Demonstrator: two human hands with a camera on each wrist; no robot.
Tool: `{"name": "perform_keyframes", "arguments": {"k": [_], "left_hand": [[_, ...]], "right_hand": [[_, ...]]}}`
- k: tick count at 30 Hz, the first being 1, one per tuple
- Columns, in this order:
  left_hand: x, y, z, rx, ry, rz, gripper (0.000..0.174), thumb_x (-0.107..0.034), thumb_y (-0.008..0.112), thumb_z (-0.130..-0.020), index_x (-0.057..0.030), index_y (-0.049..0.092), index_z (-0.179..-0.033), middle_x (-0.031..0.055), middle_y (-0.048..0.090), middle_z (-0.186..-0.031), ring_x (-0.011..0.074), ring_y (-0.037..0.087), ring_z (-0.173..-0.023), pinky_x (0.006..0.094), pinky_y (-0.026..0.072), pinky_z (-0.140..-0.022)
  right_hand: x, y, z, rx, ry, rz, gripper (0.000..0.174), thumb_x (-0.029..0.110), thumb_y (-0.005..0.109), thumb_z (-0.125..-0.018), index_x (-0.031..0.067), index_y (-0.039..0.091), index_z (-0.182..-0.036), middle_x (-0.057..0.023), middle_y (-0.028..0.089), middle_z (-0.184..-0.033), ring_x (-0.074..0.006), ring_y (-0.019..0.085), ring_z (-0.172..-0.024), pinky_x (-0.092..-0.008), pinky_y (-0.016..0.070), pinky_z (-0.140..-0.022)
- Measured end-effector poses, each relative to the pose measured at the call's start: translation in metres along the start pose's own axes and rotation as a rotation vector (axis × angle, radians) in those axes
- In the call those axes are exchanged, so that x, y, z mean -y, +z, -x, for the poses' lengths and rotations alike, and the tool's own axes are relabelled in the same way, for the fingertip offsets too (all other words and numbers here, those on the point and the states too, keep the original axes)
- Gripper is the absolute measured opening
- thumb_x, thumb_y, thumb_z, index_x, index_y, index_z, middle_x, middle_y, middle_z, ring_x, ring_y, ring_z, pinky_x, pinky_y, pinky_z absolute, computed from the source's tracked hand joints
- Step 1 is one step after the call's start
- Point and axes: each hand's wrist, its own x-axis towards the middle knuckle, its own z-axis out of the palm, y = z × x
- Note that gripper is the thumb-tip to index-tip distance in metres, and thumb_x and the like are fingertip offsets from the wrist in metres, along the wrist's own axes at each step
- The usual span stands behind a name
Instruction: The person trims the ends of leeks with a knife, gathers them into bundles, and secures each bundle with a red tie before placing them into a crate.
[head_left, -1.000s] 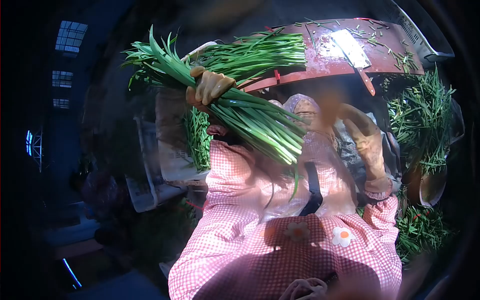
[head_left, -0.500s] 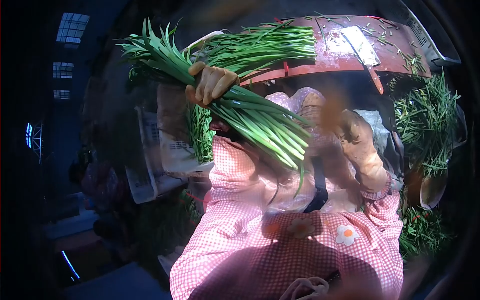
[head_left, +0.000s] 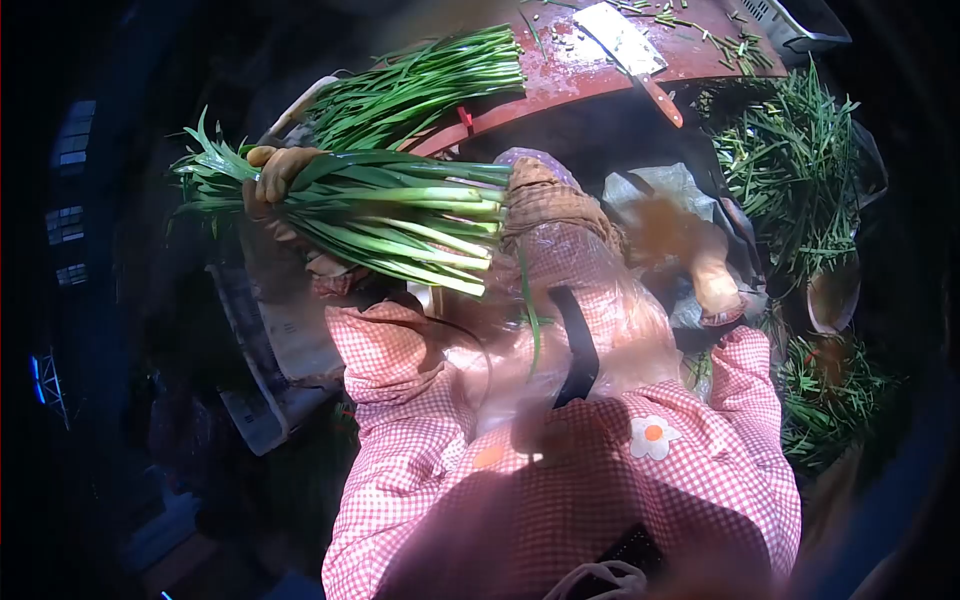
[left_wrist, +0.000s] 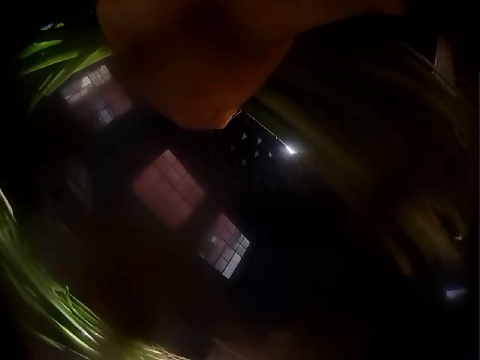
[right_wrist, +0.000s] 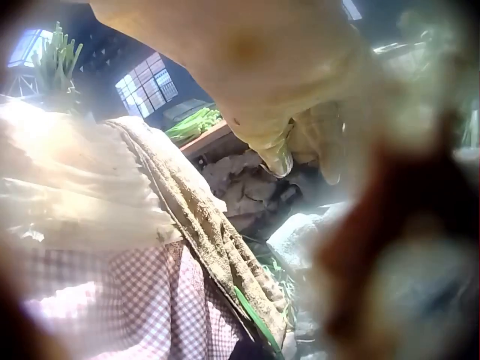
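Note:
In the head view my gloved left hand (head_left: 280, 180) grips a thick bunch of garlic chives (head_left: 420, 205) near its leafy end. The pale stem ends point right, over the cloth-covered knee (head_left: 555, 205). Dark and blurred, the left wrist view shows little more than the glove and some green leaves (left_wrist: 56, 315). My right hand (right_wrist: 255, 67), also gloved, is held out to the right of the knee. Its fingers (right_wrist: 279, 159) hang loosely down with nothing visible in them. A brown blur covers part of that hand in the head view.
A second bunch (head_left: 430, 85) lies on the red board (head_left: 700, 55) ahead, beside a cleaver (head_left: 625, 45) and cut bits. Loose greens (head_left: 790, 170) are piled at the right, with more (head_left: 825, 400) below. A pale crate (head_left: 290, 330) stands at the left.
The camera view has shifted. The left hand has moved left with its bunch, which has swung from slanting down-right to nearly level. The right hand has drawn away from the lap toward the right.

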Motion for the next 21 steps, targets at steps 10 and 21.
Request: {"name": "perform_keyframes", "arguments": {"k": [10, 21], "left_hand": [[0.007, -0.049, 0.01, 0.181, -0.158, -0.047, 0.026, -0.016, 0.059, -0.09, -0.005, 0.054, -0.113, -0.0084, 0.048, -0.067, 0.0044, 0.049, -0.062, 0.0264, 0.0443, -0.076], [0.073, -0.04, 0.001, 0.002, -0.096, -0.336, 0.025, -0.014, 0.057, -0.095, -0.0013, 0.056, -0.117, -0.0058, 0.048, -0.069, 0.0089, 0.046, -0.065, 0.0291, 0.0417, -0.071]], "right_hand": [[-0.026, 0.122, -0.085, -0.018, -0.104, 0.249, 0.023, 0.025, 0.062, -0.081, 0.013, 0.07, -0.099, -0.0083, 0.067, -0.116, -0.0266, 0.054, -0.122, -0.0402, 0.046, -0.093], [-0.003, -0.193, 0.06, -0.346, -0.229, -1.307, 0.032, 0.022, 0.059, -0.085, -0.0034, 0.062, -0.104, -0.0131, 0.066, -0.111, -0.0169, 0.061, -0.099, -0.0303, 0.048, -0.09]]}}
